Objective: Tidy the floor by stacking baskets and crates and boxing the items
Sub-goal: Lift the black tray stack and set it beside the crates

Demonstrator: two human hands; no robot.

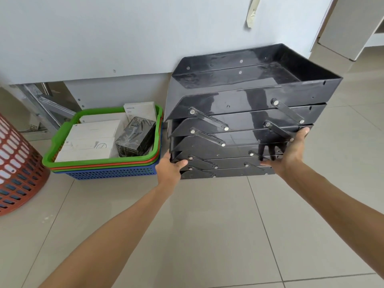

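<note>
A tall black tiered tray stack (245,104), its levels joined by hinged metal arms, stands against the pale wall at centre right. My left hand (170,166) grips its lower left corner. My right hand (291,152) grips its lower right end, fingers wrapped around a tray edge. To the left sits a stack of nested baskets (104,163), green on top, then orange, then blue at the bottom. Inside the top basket lie white boxes (91,136) and a black wrapped box (136,140).
A red perforated laundry basket (16,169) stands at the far left edge. A metal bracket frame (41,104) shows under the wall panel behind the baskets. A white cabinet (353,23) is at the top right. Tiled floor spreads in front of me.
</note>
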